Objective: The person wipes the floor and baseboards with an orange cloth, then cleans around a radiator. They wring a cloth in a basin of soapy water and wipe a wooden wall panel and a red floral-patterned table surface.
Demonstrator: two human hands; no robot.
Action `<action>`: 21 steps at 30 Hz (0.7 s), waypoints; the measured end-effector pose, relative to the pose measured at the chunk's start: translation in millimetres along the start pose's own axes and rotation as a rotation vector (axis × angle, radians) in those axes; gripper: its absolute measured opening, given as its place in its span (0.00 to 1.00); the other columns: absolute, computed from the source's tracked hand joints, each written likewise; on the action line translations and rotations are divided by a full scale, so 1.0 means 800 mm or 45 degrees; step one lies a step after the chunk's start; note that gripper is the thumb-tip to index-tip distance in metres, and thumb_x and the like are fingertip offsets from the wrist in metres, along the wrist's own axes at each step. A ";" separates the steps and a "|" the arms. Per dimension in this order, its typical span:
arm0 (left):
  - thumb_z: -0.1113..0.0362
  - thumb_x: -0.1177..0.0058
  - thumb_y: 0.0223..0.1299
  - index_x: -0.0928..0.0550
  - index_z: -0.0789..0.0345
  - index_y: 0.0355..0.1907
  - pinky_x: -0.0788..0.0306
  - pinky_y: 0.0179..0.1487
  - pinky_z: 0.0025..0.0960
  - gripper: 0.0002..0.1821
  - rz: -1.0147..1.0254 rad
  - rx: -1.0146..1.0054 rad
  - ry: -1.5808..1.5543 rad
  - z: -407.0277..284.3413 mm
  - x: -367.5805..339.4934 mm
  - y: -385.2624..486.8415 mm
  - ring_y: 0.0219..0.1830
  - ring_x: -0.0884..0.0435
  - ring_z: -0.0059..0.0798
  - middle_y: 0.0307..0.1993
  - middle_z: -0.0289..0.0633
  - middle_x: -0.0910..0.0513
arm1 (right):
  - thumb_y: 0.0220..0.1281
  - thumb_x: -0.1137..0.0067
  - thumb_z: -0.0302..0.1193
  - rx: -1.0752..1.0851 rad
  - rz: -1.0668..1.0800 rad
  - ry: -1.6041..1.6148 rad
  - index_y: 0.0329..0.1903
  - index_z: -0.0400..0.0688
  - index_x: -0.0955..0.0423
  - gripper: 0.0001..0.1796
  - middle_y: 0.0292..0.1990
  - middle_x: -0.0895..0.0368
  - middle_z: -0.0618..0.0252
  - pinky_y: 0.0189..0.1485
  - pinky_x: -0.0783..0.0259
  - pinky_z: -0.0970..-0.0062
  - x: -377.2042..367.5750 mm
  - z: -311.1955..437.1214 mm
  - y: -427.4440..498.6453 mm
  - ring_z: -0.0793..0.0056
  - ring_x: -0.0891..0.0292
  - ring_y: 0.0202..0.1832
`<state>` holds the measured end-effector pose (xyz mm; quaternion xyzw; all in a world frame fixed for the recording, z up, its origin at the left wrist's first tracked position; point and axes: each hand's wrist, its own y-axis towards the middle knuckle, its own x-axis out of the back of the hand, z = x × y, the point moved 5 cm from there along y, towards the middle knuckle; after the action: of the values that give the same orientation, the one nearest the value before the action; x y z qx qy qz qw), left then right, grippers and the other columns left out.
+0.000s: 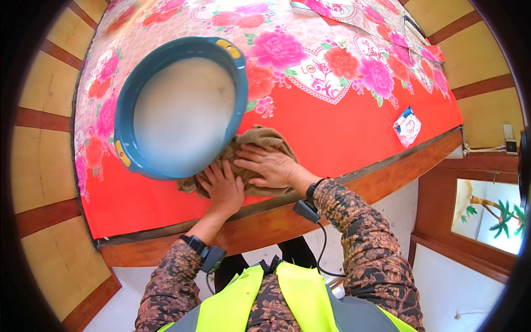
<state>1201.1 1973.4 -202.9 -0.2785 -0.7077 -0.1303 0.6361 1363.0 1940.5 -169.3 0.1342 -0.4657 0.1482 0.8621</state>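
Note:
A crumpled brown cloth (265, 139) lies on the red part of a flowered plastic sheet (327, 128), near the front edge. My left hand (224, 191) rests on the cloth's left side, its fingers spread. On the right part of the cloth, my right hand (271, 168) lies flat with fingers apart, pointing left. Just beyond my left hand is a dark blue oval basin (124, 108) with yellow grips, overlapping the cloth's upper left in this view. Its inside looks whitish and blurred, so I cannot tell what it holds.
A wooden rail (257, 230) runs along the front edge of the raised platform. To the right lies a pink and white packet (407, 128). A folded flap of the sheet (369, 29) and a curved dark-handled object (415, 27) are at the far right. Cables hang from both wrists.

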 end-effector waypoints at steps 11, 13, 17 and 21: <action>0.46 0.54 0.64 0.39 0.44 0.73 0.68 0.70 0.76 0.34 -0.026 -0.423 -0.165 -0.199 0.023 0.268 0.80 0.65 0.45 0.78 0.40 0.52 | 0.63 0.46 0.46 -0.766 -0.521 -0.521 0.72 0.52 0.41 0.36 0.72 0.41 0.57 0.75 0.55 0.56 0.116 -0.190 -0.089 0.61 0.51 0.76; 0.49 0.56 0.65 0.36 0.46 0.72 0.70 0.70 0.76 0.31 -0.044 -0.374 -0.219 -0.194 0.013 0.269 0.80 0.65 0.43 0.78 0.39 0.53 | 0.64 0.48 0.46 -0.916 -0.592 -0.567 0.71 0.52 0.40 0.34 0.73 0.42 0.58 0.75 0.56 0.51 0.103 -0.188 -0.078 0.61 0.53 0.77; 0.57 0.58 0.66 0.37 0.54 0.70 0.69 0.69 0.75 0.29 -0.117 -0.330 -0.205 -0.162 0.001 0.192 0.80 0.65 0.45 0.77 0.45 0.50 | 0.62 0.48 0.44 -0.864 -0.564 -0.632 0.70 0.47 0.38 0.35 0.72 0.42 0.57 0.75 0.59 0.45 0.060 -0.127 -0.064 0.56 0.54 0.77; 0.62 0.55 0.64 0.40 0.57 0.71 0.65 0.69 0.75 0.31 -0.071 -0.387 -0.154 -0.091 0.006 0.072 0.79 0.66 0.50 0.76 0.49 0.52 | 0.61 0.46 0.45 -0.499 -0.419 -0.331 0.71 0.46 0.40 0.36 0.72 0.43 0.56 0.76 0.60 0.46 0.028 -0.044 -0.078 0.55 0.55 0.77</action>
<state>1293.5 1981.7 -196.9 -0.3591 -0.7243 -0.2365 0.5389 1425.0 1899.1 -174.6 0.0568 -0.5641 -0.1050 0.8170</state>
